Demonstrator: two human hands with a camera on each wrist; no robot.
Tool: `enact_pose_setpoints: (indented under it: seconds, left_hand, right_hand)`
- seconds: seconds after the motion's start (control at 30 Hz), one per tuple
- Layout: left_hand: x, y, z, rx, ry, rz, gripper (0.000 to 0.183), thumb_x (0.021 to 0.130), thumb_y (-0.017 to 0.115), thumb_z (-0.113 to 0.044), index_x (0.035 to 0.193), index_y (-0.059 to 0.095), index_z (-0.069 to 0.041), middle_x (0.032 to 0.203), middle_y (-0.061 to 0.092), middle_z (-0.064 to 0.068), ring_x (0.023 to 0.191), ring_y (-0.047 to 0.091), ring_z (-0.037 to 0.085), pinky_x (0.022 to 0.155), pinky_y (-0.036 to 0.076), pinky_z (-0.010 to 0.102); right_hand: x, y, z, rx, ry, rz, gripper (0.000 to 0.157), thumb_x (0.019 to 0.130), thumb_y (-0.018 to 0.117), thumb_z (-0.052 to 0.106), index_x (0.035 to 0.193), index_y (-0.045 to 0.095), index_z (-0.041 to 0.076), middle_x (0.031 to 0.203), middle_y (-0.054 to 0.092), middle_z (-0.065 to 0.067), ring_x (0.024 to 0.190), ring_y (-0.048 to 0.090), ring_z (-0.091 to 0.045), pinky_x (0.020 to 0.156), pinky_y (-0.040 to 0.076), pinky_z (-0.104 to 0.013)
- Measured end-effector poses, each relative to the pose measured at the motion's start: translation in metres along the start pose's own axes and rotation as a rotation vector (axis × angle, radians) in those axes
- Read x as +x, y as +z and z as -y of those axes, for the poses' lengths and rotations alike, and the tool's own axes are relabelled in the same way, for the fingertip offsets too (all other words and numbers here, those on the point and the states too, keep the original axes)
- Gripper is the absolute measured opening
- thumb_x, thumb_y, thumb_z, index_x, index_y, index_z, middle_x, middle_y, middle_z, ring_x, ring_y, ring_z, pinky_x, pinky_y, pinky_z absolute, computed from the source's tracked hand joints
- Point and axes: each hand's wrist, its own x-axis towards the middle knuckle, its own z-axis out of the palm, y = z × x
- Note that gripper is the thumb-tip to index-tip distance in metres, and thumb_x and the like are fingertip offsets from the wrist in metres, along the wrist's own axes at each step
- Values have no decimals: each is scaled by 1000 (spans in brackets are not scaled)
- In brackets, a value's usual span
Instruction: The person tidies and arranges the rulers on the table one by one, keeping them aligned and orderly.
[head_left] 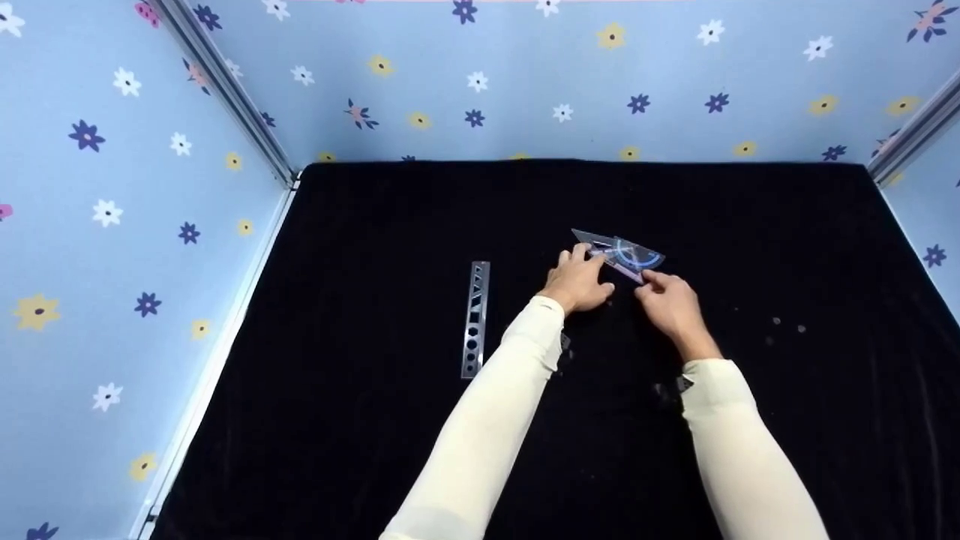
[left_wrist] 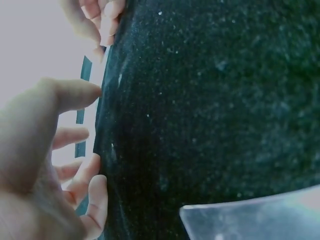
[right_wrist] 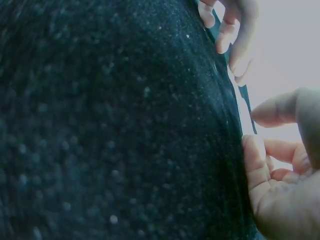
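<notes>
A clear set square and a clear plastic piece with a blue protractor arc overlap on the black cloth, right of the middle. Along their near side runs a purple-tinted edge. Spread fingers of my left hand touch the set square's left part; the thumb stands apart from them. At the near right corner, my right hand pinches the purple-tinted edge between thumb and forefinger. Both the left hand and right hand appear in their wrist views, beside a pale strip of plastic.
A clear ruler with cut-out shapes lies to the left of the left forearm; its end shows in the left wrist view. Black cloth covers the table. Flower-patterned walls stand at the back and sides.
</notes>
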Motion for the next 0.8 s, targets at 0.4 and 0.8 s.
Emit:
enact_pose_setpoints:
  seconds: [0.4, 0.8]
  left_hand:
    - [12, 7, 13, -276, -9, -180, 48, 107, 68, -33, 151, 70, -13, 152, 69, 9, 140, 67, 27, 122, 54, 38]
    - [8, 2, 25, -773, -187, -301, 26, 95, 73, -7, 114, 88, -16, 98, 85, -6, 90, 75, 5, 84, 58, 18]
  right_hand:
    - [2, 0, 0, 7, -71, -49, 53, 93, 69, 16, 144, 74, 0, 129, 80, -31, 121, 78, -42, 111, 60, -56]
    - [-11, 2, 12, -4, -97, -79, 56, 87, 68, 10, 141, 76, -1, 125, 79, -35, 118, 76, -44, 110, 58, -59]
